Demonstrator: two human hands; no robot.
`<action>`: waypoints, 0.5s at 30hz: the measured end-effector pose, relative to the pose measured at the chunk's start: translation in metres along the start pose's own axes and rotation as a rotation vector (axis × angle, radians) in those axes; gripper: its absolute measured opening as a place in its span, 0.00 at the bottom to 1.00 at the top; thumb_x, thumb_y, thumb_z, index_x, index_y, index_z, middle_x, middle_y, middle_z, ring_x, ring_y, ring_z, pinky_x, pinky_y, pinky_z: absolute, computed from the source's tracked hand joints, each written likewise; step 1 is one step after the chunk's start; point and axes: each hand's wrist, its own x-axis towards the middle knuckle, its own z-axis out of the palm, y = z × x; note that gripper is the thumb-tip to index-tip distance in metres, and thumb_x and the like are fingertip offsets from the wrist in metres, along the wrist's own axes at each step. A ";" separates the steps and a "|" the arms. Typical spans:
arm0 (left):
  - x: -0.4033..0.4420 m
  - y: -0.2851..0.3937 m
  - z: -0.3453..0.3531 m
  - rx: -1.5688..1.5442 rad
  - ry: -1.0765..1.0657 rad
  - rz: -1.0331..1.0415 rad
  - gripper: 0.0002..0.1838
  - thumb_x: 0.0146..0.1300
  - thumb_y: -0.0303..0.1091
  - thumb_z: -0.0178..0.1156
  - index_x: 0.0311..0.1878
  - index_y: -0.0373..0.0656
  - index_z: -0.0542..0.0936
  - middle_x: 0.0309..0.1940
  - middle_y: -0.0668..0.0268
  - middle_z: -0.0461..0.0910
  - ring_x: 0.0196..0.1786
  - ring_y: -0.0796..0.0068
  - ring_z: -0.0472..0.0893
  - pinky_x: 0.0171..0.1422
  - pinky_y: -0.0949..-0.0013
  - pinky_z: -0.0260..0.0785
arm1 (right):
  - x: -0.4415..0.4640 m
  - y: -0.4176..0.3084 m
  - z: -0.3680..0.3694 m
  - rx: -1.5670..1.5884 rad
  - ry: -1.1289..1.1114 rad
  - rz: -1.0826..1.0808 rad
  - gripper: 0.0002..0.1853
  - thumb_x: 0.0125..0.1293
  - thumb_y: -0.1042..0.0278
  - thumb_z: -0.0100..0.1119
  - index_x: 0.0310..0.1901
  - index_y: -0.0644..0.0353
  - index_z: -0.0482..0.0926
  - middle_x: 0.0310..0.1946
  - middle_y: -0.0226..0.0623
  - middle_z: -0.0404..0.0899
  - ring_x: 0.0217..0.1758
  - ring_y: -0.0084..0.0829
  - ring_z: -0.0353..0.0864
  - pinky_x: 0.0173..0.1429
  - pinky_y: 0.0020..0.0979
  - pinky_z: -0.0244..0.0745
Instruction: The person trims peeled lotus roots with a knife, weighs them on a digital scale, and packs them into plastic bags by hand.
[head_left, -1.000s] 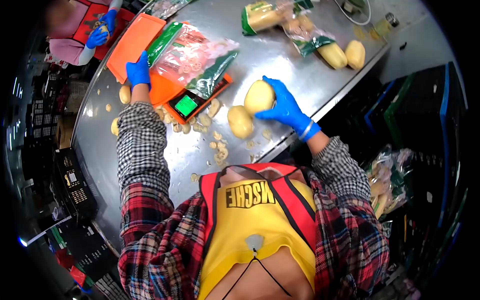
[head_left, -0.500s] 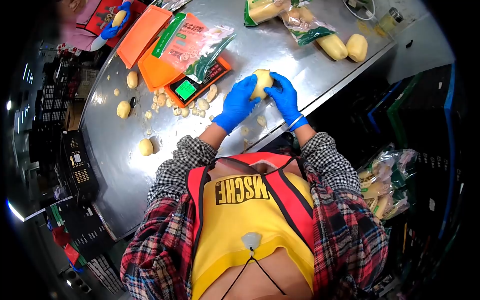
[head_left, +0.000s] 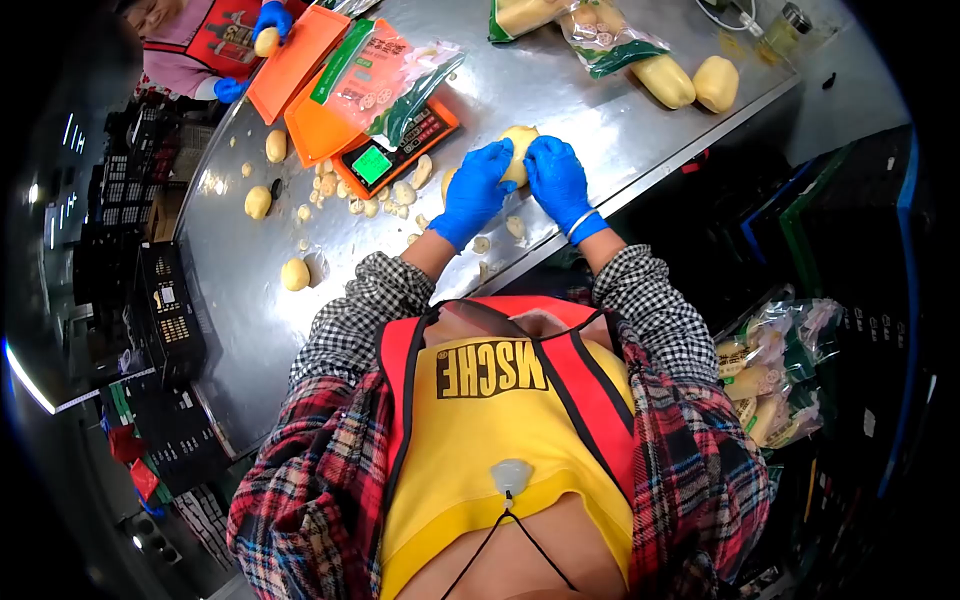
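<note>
A pale, peeled lotus root piece point(head_left: 518, 148) is held between my two blue-gloved hands above the metal table's front edge. My left hand point(head_left: 477, 192) is closed around its left side. My right hand point(head_left: 560, 180) grips the right side, fingers bent over it; the fingers partly cover the piece. Just left of my left hand, a pale root piece point(head_left: 448, 182) shows in part. Small root scraps point(head_left: 404, 192) lie between my left hand and the orange digital scale point(head_left: 372, 165), whose display glows green.
A printed plastic bag point(head_left: 385, 75) lies over the scale and an orange tray point(head_left: 318, 130). Whole lotus roots point(head_left: 664, 82) and filled bags point(head_left: 610, 40) sit at the back right. A co-worker's gloved hand point(head_left: 272, 18) holds a root piece. More filled bags point(head_left: 780, 370) are beside me, right.
My hands have shifted slightly, and the fingers of my right hand now curl over the lotus root piece. The co-worker's hands have moved apart. The view has shifted a little.
</note>
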 end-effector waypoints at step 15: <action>-0.002 -0.036 -0.126 0.364 0.519 -0.088 0.45 0.44 0.37 0.75 0.67 0.39 0.66 0.61 0.49 0.71 0.60 0.52 0.72 0.63 0.58 0.65 | 0.047 0.060 -0.084 -0.468 0.245 -0.283 0.22 0.49 0.75 0.61 0.49 0.47 0.80 0.36 0.42 0.82 0.37 0.39 0.81 0.54 0.44 0.69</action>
